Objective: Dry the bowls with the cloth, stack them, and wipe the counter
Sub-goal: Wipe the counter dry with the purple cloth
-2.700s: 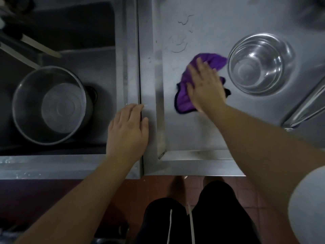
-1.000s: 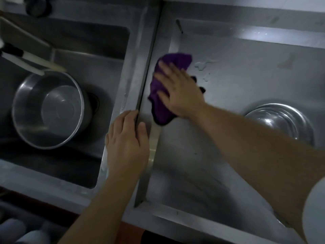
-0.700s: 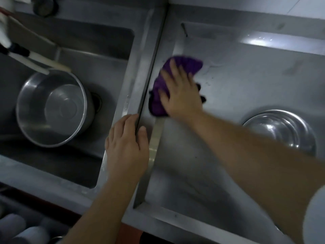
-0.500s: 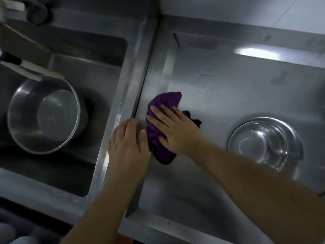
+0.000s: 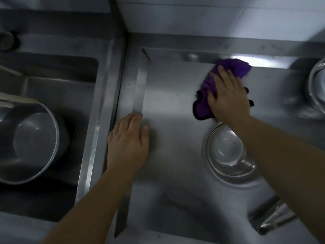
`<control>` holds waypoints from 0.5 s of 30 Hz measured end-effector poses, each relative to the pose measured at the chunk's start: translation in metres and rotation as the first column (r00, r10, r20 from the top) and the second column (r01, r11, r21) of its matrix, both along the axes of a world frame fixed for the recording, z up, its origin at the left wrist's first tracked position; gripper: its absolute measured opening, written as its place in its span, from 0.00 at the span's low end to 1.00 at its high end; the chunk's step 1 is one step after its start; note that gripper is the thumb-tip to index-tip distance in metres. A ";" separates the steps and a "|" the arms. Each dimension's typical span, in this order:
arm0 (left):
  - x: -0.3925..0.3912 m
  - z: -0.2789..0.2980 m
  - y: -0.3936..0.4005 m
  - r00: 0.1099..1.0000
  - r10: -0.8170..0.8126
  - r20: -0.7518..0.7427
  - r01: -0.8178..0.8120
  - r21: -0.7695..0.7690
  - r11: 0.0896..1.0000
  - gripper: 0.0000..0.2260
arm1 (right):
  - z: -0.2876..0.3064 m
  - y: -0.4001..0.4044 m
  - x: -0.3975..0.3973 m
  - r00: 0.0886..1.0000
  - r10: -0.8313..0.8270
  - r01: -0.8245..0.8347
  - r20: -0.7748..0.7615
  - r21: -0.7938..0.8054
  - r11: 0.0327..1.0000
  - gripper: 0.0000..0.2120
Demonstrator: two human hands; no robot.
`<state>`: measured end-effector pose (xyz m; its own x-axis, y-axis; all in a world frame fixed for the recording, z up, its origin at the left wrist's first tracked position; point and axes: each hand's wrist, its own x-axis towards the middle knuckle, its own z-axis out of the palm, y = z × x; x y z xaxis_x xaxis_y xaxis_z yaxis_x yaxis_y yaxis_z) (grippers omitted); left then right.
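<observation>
The right hand (image 5: 226,95) is shown laid flat on the purple cloth (image 5: 230,67), its fingers straight and spread, pressing the cloth against the steel counter (image 5: 172,103) near the back edge. The left hand (image 5: 128,143) is shown resting palm down, fingers straight and close together, on the raised ridge (image 5: 139,88) between the counter and the sink (image 5: 58,81); nothing is held by it.

A steel bowl (image 5: 226,152) is seen on the counter just below the cloth and partly hidden by the right forearm. Whether more than one bowl is nested there cannot be told. Part of a second bowl (image 5: 317,85) is cut off by the right edge of the view. A large steel pot (image 5: 33,143) is seen in the sink.

The step in hand is judged to be the wiping of the counter. For it to be done well, the palm should be kept flat so that pressure is spread over the whole cloth, and overlapping passes should be made from the back edge toward the front. The corner by the ridge and the strip beside the bowl are easily missed and should be covered. The bowl should be skirted, or lifted aside, so that it is not knocked. The cloth is bunched; more surface would be taken per pass if it were spread wider.
</observation>
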<state>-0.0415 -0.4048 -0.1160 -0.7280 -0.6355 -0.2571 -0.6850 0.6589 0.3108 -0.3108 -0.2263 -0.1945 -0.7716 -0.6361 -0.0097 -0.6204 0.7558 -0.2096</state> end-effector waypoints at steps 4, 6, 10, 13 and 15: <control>-0.006 -0.004 0.011 0.999 0.003 -0.041 -0.002 0.027 1.000 0.23 | 0.003 0.004 -0.015 0.892 -0.447 0.445 0.075 0.041 0.895 0.33; -0.003 -0.004 0.018 0.999 0.019 -0.050 -0.017 0.040 0.999 0.21 | 0.004 -0.029 -0.009 0.798 -0.595 0.594 0.101 0.036 0.803 0.34; 0.007 -0.003 0.023 0.998 0.047 -0.052 -0.043 0.062 0.997 0.23 | 0.007 -0.105 0.027 0.883 -0.455 0.454 0.113 0.039 0.890 0.36; 0.014 -0.001 0.017 0.996 0.077 -0.042 -0.075 0.045 0.996 0.23 | 0.007 -0.144 0.068 0.995 -0.002 -0.001 0.096 0.023 1.000 0.35; 0.016 0.000 0.014 0.996 0.076 -0.040 -0.074 0.045 0.996 0.23 | 0.005 -0.153 0.086 0.943 0.316 -0.318 0.105 0.002 0.948 0.34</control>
<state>-0.0260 -0.3911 -0.1162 -0.6894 -0.6776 -0.2559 -0.7178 0.5915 0.3673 -0.2246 -0.3790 -0.1895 -0.5247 -0.8463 -0.0919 -0.8045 0.5283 -0.2716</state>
